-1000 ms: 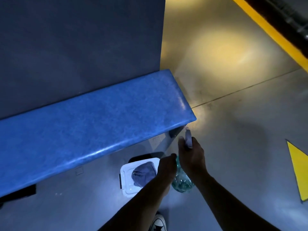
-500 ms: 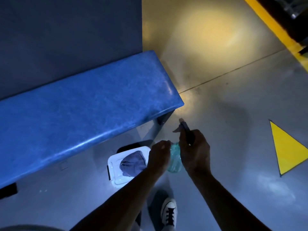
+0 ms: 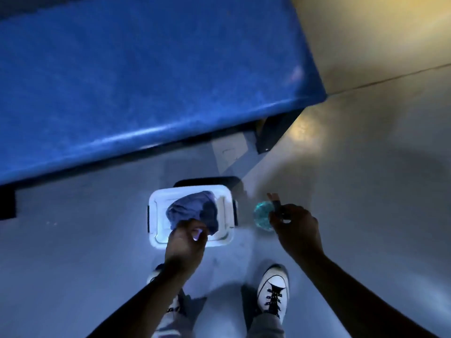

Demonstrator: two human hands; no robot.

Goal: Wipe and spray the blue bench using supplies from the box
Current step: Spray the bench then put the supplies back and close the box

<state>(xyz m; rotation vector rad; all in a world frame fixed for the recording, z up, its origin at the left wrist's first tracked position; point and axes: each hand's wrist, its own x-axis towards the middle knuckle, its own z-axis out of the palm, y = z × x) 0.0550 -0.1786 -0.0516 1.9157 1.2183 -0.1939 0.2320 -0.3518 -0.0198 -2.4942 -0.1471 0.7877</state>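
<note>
The left hand (image 3: pixel 186 242) reaches into the white box (image 3: pixel 227 215) on the floor, fingers (image 3: pixel 195 231) curled at the near edge of the cloth (image 3: pixel 192 211); blur hides whether they have pinched it. The right hand (image 3: pixel 296 230) is closed round the neck of the spray bottle (image 3: pixel 262 214), its green body hanging beyond the fingertips. The bench (image 3: pixel 146 81) lies beyond both hands. To do this well, gather a thick fold of cloth, lift it straight up clear of the rim, and keep the bottle upright.
</note>
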